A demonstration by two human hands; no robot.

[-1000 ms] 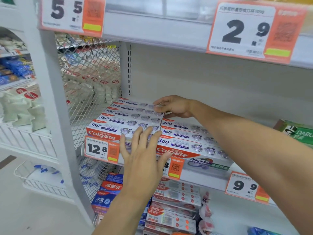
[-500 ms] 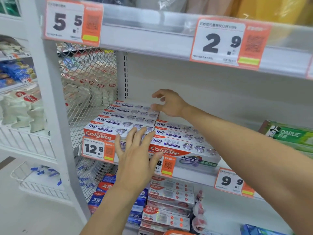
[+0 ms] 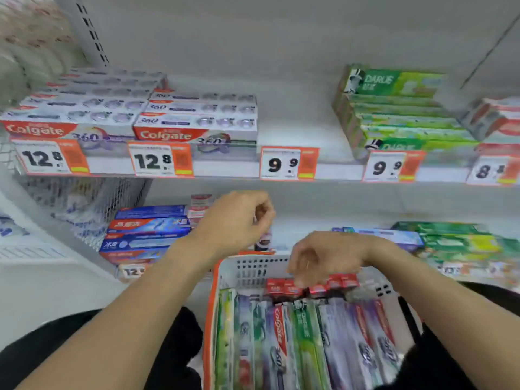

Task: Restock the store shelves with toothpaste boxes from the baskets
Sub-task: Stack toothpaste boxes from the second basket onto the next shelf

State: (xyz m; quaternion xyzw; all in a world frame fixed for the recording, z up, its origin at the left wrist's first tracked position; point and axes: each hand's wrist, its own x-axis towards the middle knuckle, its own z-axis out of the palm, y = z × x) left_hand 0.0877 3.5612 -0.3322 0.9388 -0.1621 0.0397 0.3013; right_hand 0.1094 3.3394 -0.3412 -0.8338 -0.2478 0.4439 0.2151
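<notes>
A person's right hand (image 3: 326,258) is hovering over a white plastic basket with an orange rim (image 3: 209,319), fingers curled downward and touching small red toothpaste boxes (image 3: 292,288) at its far end; a firm grip cannot be told. Long purple and green toothpaste boxes (image 3: 304,342) are lying lengthwise toward the person, just below that hand. The left hand (image 3: 233,220) is hanging loosely curled, holding nothing, beside the basket's far left corner

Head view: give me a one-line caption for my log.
Right hand reaches into white-and-orange plastic basket of toothpaste boxes; left hand hovers loosely curled below Colgate shelf stacks.
</notes>
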